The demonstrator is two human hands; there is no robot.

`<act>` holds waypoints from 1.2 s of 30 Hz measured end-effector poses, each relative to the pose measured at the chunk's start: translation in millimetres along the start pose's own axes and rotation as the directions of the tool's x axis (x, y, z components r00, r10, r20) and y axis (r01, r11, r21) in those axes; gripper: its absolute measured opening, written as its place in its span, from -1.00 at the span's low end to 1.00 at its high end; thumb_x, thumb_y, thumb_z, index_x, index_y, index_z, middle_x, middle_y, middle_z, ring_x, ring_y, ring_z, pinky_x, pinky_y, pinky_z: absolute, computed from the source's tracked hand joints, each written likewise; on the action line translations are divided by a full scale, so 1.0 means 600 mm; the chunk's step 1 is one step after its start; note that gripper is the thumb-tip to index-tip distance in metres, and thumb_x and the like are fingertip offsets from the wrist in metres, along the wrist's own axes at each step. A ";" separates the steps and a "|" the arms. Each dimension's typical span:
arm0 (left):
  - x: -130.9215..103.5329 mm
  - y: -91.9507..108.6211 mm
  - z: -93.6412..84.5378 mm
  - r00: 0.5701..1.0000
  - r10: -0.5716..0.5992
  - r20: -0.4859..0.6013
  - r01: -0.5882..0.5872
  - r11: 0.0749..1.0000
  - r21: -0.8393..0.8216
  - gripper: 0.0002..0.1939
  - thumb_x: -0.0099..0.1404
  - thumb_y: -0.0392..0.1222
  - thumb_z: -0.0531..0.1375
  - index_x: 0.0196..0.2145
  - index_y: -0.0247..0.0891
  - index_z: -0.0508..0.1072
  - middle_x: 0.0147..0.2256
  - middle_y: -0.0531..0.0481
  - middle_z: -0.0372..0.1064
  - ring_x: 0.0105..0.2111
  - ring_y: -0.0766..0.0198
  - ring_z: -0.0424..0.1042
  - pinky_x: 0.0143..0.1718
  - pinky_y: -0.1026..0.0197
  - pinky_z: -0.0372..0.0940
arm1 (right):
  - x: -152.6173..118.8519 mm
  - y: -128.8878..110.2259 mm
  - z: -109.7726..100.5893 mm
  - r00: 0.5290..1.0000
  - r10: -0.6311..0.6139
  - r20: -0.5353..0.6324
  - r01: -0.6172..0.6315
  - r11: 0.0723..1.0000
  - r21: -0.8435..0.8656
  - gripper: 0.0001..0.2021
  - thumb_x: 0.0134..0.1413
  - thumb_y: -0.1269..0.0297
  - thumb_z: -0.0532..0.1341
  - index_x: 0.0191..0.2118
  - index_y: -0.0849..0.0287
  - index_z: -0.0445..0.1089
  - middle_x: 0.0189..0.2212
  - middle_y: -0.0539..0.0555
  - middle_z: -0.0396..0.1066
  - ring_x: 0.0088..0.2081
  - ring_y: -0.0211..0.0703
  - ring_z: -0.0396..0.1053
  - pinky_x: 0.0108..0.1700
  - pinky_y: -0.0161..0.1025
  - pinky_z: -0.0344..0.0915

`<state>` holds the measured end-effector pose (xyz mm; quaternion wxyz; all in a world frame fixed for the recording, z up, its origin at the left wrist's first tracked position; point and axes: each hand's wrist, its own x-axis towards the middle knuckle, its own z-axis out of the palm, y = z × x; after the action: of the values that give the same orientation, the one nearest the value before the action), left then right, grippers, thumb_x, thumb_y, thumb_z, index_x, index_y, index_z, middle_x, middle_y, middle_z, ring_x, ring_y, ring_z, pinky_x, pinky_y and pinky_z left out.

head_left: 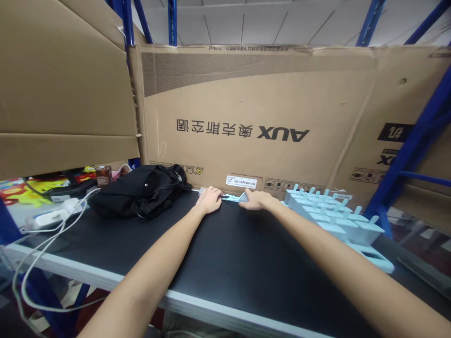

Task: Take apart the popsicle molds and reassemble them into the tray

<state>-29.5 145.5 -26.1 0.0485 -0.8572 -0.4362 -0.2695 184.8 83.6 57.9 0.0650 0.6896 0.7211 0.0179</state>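
Black matting covers the tabletop [218, 267] beneath both forearms. At its far side, the person's right hand [256, 200] pinches a flat light-blue piece [243, 197], while the left hand [210, 200] rests with curled fingers; whether it grasps anything cannot be told. Between the hands lie more light-blue pieces [230, 198], too small to make out. Just beyond the hands stands a cardboard panel [243, 98] with upside-down AUX lettering, blocking any further reach forward. Left of the left hand, a black bag [137, 192] slumps on the matting, and past it white cables [52, 244] trail over the near edge. Right of the right hand, rows of light-blue moulds [327, 211] with upright sticks crowd close to the forearm; farther out rises a slanting blue post [410, 141].
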 end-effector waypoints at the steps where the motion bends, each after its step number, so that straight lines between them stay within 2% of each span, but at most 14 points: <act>1: 0.001 0.000 0.001 1.000 0.022 0.007 -0.022 1.000 -0.009 -0.73 0.31 -0.20 0.07 -0.09 -0.18 0.47 -0.03 -0.04 0.46 0.05 0.10 0.28 0.15 0.06 0.15 | 0.002 -0.001 -0.002 1.000 -0.006 -0.021 0.006 1.000 -0.012 -0.26 0.02 -0.22 0.07 0.22 0.18 0.19 0.06 0.36 0.39 0.08 0.31 0.37 0.01 0.11 0.26; 7: 0.002 0.005 -0.003 0.988 0.145 0.053 -0.143 0.989 -0.039 -0.75 0.30 -0.21 0.07 -0.21 -0.16 0.55 -0.09 0.00 0.52 0.00 0.11 0.35 0.15 0.06 0.16 | 0.007 -0.004 -0.003 0.988 -0.035 -0.150 0.024 0.997 -0.079 -0.33 -0.01 -0.19 0.12 0.12 0.18 0.33 0.02 0.33 0.43 0.07 0.26 0.37 0.01 0.03 0.27; 11: 0.001 0.007 -0.009 0.979 0.189 0.079 -0.185 0.981 -0.053 -0.74 0.29 -0.23 0.08 -0.17 -0.15 0.54 -0.05 0.03 0.50 -0.01 0.14 0.39 0.14 0.08 0.19 | 0.019 -0.008 -0.011 0.980 -0.044 -0.194 0.027 0.995 -0.091 -0.36 -0.01 -0.17 0.13 0.08 0.18 0.38 -0.01 0.32 0.45 0.03 0.24 0.40 -0.02 0.01 0.30; 18: -0.001 0.011 -0.016 0.979 0.173 0.105 -0.167 0.983 -0.070 -0.72 0.28 -0.23 0.08 -0.10 -0.13 0.50 -0.05 -0.02 0.49 0.02 0.14 0.39 0.13 0.10 0.22 | 0.041 -0.015 -0.022 0.986 -0.051 -0.161 0.043 0.998 -0.052 -0.30 -0.09 -0.19 0.22 0.09 0.21 0.38 0.04 0.37 0.41 0.08 0.30 0.35 0.04 0.09 0.25; 24: 0.000 0.015 -0.016 0.986 0.131 0.102 -0.123 0.989 -0.075 -0.73 0.27 -0.22 0.10 -0.10 -0.11 0.49 -0.04 0.01 0.48 0.04 0.16 0.36 0.14 0.13 0.20 | 0.051 0.013 -0.003 0.996 -0.031 -0.084 0.036 0.997 0.064 -0.29 -0.07 -0.26 0.18 0.09 0.16 0.34 0.09 0.30 0.38 0.09 0.22 0.36 0.02 0.04 0.28; 27: -0.001 0.015 -0.015 0.998 0.038 0.040 -0.037 0.998 -0.047 -0.74 0.27 -0.22 0.10 -0.11 -0.12 0.47 0.02 -0.01 0.43 0.10 0.14 0.28 0.20 0.10 0.13 | 0.056 0.026 0.019 0.998 -0.006 -0.060 0.014 0.991 0.131 -0.24 -0.13 -0.27 0.23 0.10 0.17 0.31 0.10 0.31 0.37 0.06 0.20 0.38 -0.02 -0.02 0.30; 30: -0.004 0.008 -0.017 0.989 -0.133 -0.069 0.133 0.991 -0.002 -0.74 0.29 -0.23 0.05 -0.10 -0.21 0.43 0.05 -0.16 0.35 0.14 0.01 0.19 0.22 -0.06 0.06 | 0.063 0.029 0.044 0.998 0.011 -0.063 0.002 0.980 0.197 -0.27 -0.11 -0.17 0.25 0.12 0.21 0.26 0.08 0.30 0.38 0.02 0.11 0.41 -0.07 -0.13 0.32; 33: -0.009 -0.005 -0.019 0.929 -0.344 -0.140 0.345 0.938 -0.013 -0.73 0.26 -0.22 0.07 -0.10 -0.25 0.41 0.07 -0.25 0.29 0.16 -0.08 0.13 0.19 -0.13 0.06 | 0.069 0.025 0.061 0.996 0.017 -0.090 0.005 0.970 0.245 -0.36 -0.04 -0.05 0.23 0.10 0.25 0.24 0.04 0.29 0.39 -0.01 0.05 0.42 -0.11 -0.21 0.31; 36: -0.012 -0.022 -0.017 0.848 -0.515 -0.124 0.509 0.857 -0.078 -0.72 0.20 -0.20 0.13 -0.12 -0.22 0.43 0.07 -0.24 0.28 0.15 -0.10 0.16 0.13 -0.09 0.16 | 0.069 0.020 0.067 0.991 0.022 -0.131 0.015 0.963 0.268 -0.39 0.00 -0.01 0.20 0.11 0.26 0.21 0.03 0.30 0.39 -0.02 0.05 0.42 -0.12 -0.22 0.30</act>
<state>-47.2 145.0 -23.2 -0.0125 -0.6895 -0.6387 -0.3413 199.6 123.0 16.4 -0.0772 0.6906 0.7183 -0.0339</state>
